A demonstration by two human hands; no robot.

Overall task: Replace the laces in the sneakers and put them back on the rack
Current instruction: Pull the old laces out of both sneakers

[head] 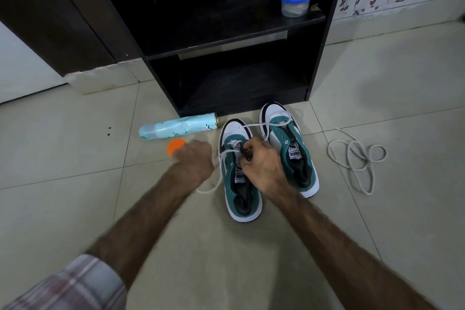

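lacing left sneaker [242, 184] | left hand [192, 158] fisted, pulling white lace [221, 158] taut | right hand [261, 161] pinching lace at eyelets — we're keeping tension even, lace flat, untwisted

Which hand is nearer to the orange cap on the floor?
Left. The left hand is right beside the orange cap, partly covering it. The right hand is farther away, over the left sneaker, at its lace.
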